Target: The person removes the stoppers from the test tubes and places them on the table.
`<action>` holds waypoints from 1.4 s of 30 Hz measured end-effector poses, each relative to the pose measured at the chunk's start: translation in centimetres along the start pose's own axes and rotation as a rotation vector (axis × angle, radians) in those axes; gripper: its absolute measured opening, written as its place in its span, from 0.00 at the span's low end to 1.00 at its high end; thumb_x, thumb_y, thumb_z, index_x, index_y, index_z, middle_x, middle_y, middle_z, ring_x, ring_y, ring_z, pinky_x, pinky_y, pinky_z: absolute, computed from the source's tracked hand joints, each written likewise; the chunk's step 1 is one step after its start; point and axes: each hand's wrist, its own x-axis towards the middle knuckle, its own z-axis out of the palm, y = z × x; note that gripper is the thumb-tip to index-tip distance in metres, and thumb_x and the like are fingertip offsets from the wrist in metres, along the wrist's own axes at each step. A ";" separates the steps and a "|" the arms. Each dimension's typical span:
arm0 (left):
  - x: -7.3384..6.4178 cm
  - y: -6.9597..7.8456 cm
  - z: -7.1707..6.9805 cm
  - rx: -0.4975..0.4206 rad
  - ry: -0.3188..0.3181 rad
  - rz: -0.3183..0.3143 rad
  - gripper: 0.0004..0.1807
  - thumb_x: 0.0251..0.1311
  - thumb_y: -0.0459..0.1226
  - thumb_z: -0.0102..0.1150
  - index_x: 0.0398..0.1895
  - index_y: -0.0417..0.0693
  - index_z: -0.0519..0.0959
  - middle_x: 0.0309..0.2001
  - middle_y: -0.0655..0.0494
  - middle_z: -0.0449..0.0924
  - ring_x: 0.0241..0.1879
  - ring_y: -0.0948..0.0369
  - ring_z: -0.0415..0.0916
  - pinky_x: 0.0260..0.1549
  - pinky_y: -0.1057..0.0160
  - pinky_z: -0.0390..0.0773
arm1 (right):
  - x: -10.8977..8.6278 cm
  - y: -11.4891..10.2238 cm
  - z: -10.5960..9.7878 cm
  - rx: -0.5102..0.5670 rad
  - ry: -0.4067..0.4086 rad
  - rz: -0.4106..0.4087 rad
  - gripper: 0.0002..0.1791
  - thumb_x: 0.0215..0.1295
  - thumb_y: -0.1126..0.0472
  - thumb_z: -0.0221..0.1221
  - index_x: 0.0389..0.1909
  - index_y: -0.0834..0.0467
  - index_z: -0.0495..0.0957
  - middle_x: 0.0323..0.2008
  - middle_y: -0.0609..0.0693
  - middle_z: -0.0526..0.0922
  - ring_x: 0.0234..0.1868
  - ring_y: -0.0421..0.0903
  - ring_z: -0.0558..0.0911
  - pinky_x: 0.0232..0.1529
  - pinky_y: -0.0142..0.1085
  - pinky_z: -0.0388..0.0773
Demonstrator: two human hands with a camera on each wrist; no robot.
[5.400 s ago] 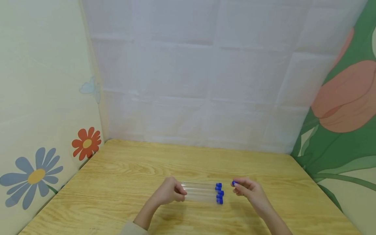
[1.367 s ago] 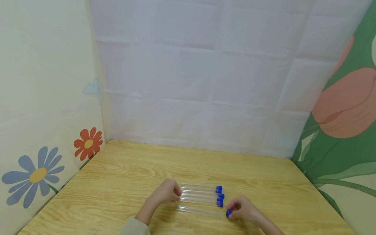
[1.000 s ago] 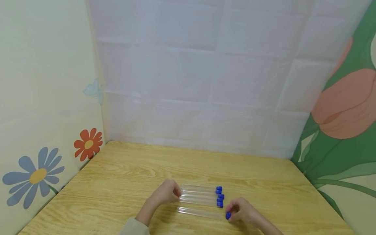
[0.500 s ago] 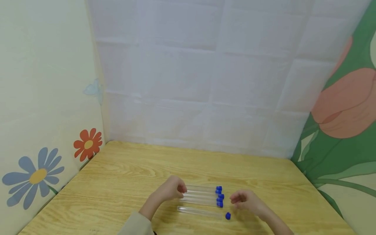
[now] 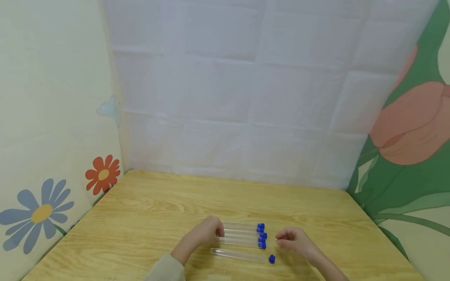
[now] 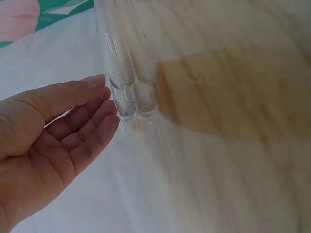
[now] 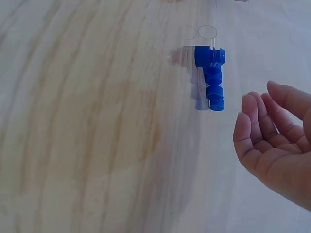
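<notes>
Capped tubes [image 5: 240, 235], midway between surface [image 5: 168, 195] side edges, apparently being aligned; left hand [image 5: 208, 231], right hand [image 5: 298, 242] loosely curled, gripping nothing; next calls for light end pressure.

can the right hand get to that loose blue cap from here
Likely yes: the right hand is empty and close by, and nothing visible stands between it and the loose blue cap.

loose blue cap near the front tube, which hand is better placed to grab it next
Probably the right hand: it holds nothing and is closer to the loose blue cap; the left hand is beside the capped tubes' rounded ends.
</notes>
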 end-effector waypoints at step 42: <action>0.4 1.4 0.5 0.299 -0.098 0.029 0.09 0.36 0.26 0.69 0.23 0.43 0.80 0.22 0.61 0.75 0.23 0.70 0.70 0.22 0.76 0.70 | 0.2 0.3 0.0 0.068 -0.077 0.019 0.16 0.58 0.68 0.55 0.38 0.80 0.69 0.29 0.54 0.78 0.27 0.40 0.76 0.27 0.31 0.75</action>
